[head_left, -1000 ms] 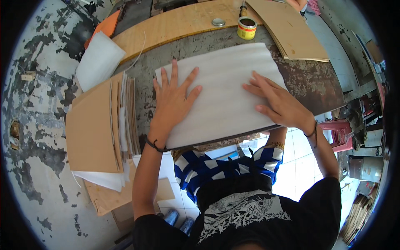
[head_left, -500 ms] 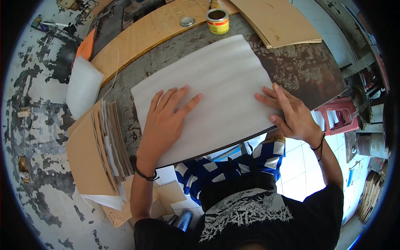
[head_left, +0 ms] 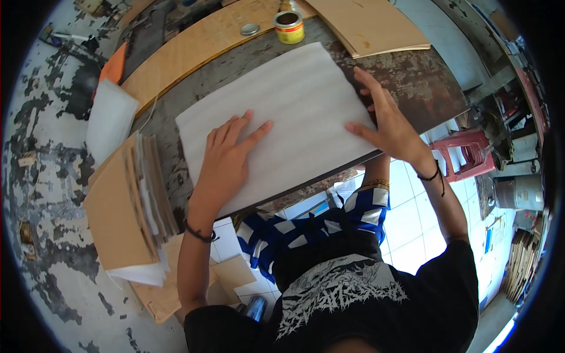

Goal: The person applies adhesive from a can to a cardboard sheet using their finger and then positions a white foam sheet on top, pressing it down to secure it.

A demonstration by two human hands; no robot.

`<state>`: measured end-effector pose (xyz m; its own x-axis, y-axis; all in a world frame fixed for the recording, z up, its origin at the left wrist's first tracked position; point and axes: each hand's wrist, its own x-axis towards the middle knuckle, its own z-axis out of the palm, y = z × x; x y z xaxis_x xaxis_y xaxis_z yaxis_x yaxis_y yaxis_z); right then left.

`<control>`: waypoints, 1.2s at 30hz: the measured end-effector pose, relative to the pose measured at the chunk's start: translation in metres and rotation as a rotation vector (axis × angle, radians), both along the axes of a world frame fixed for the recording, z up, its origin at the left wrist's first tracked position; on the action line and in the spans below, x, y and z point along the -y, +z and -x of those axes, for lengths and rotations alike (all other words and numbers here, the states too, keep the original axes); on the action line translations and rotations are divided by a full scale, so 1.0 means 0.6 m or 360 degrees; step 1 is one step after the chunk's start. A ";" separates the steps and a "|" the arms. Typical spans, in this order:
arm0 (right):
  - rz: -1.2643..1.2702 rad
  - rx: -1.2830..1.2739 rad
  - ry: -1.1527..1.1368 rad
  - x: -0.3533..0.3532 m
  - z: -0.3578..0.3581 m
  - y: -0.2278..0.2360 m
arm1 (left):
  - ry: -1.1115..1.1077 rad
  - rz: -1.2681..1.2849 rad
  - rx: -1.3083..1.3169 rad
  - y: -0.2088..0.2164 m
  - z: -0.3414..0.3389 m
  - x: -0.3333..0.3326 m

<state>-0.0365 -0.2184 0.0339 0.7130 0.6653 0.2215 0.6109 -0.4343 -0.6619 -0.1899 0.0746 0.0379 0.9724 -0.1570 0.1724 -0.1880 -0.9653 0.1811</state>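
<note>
White foam sheet (head_left: 294,112) lies flat on the dark, worn worktop (head_left: 424,82), long axis running from near-left to far-right. Ribbed, soft-looking surface. My left hand (head_left: 226,162) rests palm-down on it, fingers spread, gripping nothing. My right hand (head_left: 391,126) presses its right edge, fingers splayed. Small yellow tin (head_left: 289,27) stands open beyond the sheet; contents dark. Stack of brown boards (head_left: 126,206) at left.

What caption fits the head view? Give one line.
Both hands, left and right, press flat on a white sheet.
</note>
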 end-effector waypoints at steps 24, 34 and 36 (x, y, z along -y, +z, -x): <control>0.0055 -0.0220 -0.0265 -0.085 -0.078 0.035 | 0.1150 0.0344 0.0134 -0.019 -0.028 -0.180; -0.0705 -0.0629 -0.0073 -0.038 -0.075 0.034 | 0.1233 0.1015 -0.0014 -0.006 -0.047 -0.211; -0.0922 -0.0718 0.0047 -0.035 -0.040 0.069 | 0.1124 0.1295 0.0201 0.001 -0.020 -0.204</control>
